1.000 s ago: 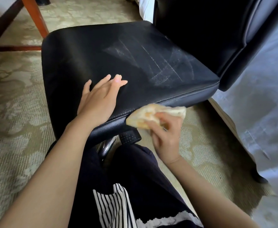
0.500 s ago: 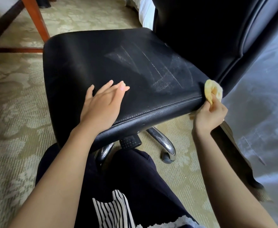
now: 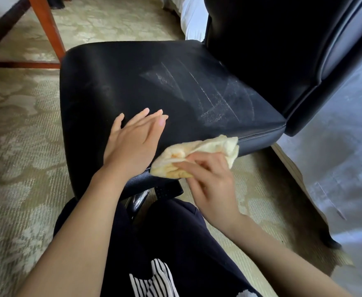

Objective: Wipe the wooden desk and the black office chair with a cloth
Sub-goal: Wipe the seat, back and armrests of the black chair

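- The step in hand looks to be the chair part of the job: the rim of the black office chair [image 3: 283, 61], along the near edge of its seat [image 3: 115, 82].
- The right hand [image 3: 210, 185] grips a crumpled yellow cloth [image 3: 218, 145], fingers curled over the bundle and pressing it against that edge. The hand is blurred, so the exact finger hold is hard to read.
- The left hand [image 3: 130, 144] lies flat on the seat just beside the cloth, fingers straight and holding nothing; it seems to steady the chair.
- The two hands are close together but not touching.
- Pale dusty streaks [image 3: 208, 97] show on the seat top towards the backrest, so that patch seems to need another pass.
- Next move, as I judge it: carry the cloth up from the rim onto the streaked area with firm, overlapping strokes, then on to the backrest.
- Of the wooden desk only a leg [image 3: 47, 28] and a low crossbar show at the upper left, standing on patterned carpet [image 3: 14, 146]; its tabletop is out of view, so its state cannot be told.
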{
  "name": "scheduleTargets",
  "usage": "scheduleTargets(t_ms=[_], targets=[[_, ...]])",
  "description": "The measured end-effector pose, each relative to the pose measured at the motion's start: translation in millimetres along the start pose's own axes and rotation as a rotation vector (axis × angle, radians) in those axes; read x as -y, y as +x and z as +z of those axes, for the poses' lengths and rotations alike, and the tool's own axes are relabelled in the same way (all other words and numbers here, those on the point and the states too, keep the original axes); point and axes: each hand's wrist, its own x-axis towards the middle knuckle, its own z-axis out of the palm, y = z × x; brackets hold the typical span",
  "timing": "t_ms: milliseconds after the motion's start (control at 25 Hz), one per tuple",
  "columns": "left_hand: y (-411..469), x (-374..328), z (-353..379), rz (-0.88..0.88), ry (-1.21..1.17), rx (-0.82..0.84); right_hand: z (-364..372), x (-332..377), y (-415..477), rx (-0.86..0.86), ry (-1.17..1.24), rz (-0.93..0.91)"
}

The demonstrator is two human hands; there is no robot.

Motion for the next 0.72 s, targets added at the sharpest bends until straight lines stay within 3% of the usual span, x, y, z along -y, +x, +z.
scheduleTargets(t_ms=[120,200,400,720], targets=[[0,12,-5,0.008,-0.031,-0.043,-13,-17,17,0.161,-0.121,-0.298],[2,21,-9,0.017,-0.045,-0.063,-22,-35,33,0.182,-0.190,-0.333],[10,46,-21,0.059,-0.055,-0.059,-37,-69,60,0.191,-0.203,0.068],[22,65,-29,0.091,-0.055,-0.072,-45,-123,116,0.144,-0.540,0.555]])
